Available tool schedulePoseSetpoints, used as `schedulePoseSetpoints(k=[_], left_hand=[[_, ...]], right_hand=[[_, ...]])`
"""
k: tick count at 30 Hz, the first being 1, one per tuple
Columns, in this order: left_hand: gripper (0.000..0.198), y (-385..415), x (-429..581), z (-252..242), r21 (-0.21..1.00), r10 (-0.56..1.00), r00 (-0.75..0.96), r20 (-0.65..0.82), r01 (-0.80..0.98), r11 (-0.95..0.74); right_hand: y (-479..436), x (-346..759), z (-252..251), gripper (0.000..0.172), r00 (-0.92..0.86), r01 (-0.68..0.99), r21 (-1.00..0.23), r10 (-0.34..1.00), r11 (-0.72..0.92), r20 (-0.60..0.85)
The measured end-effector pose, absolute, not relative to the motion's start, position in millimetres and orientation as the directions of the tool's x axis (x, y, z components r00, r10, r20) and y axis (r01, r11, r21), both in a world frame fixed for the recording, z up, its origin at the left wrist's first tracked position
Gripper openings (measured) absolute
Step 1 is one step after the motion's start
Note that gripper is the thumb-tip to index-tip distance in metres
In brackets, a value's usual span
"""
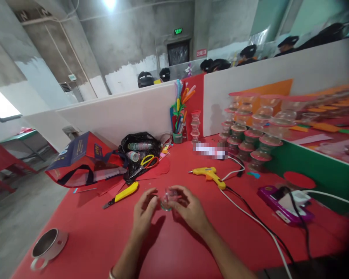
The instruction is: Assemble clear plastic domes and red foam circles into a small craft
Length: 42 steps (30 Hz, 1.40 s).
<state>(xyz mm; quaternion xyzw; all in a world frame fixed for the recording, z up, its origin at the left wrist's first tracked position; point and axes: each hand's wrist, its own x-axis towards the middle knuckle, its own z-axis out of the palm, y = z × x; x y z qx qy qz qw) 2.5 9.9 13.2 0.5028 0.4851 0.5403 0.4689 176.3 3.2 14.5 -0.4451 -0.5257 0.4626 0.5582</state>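
Note:
A small clear plastic cup [166,204] with a greenish rim stands low over the red tabletop, between my two hands. My right hand [190,209] has its thumb and fingers closed round the cup's right side. Just left of the cup, my left hand [145,211] is curved, its thumb and fingers apart, with nothing visible in it. A yellow utility knife [126,193] lies beyond my left hand. Beyond my right hand lies a yellow hot glue gun [211,175], its nozzle pointing left.
Stacked clear cups with red discs [247,135] stand at the back right. A purple power strip [285,205] and trailing cables lie on the right. Scissors [145,164], a black plastic bag [139,139], a red-and-blue bag [84,162] and a mug [48,246] are on the left.

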Motion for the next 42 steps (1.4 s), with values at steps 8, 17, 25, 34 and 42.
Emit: schedulePoseSetpoints(k=[8, 17, 25, 34, 42], left_hand=[[0.053, 3.1, -2.7, 14.9, 0.953, 0.977, 0.187, -0.102, -0.263, 0.150], [0.053, -8.8, 9.7, 38.9, 0.889, 0.970, 0.043, -0.237, -0.394, 0.235], [0.053, 3.8, 4.9, 41.9, 0.860, 0.966, -0.058, -0.252, -0.471, 0.196], [0.062, 3.5, 6.5, 37.1, 0.843, 0.955, -0.071, -0.287, -0.492, 0.216], [0.055, 7.1, 4.5, 30.2, 0.799, 0.954, -0.057, -0.295, -0.562, 0.214]], right_hand=[[-6.3, 166.1, 21.3, 0.038, -0.074, 0.106, -0.943, 0.949, 0.314, 0.308], [7.5, 182.6, 11.0, 0.046, 0.002, 0.363, -0.842, 0.903, 0.399, 0.429], [47.7, 279.2, 27.6, 0.043, 0.225, 0.956, -0.276, 0.853, -0.100, 0.471], [71.2, 294.9, 10.9, 0.046, 0.352, 0.936, -0.127, 0.901, -0.329, 0.252], [63.5, 297.7, 25.5, 0.032, 0.324, 0.911, -0.355, 0.897, -0.210, 0.301]])
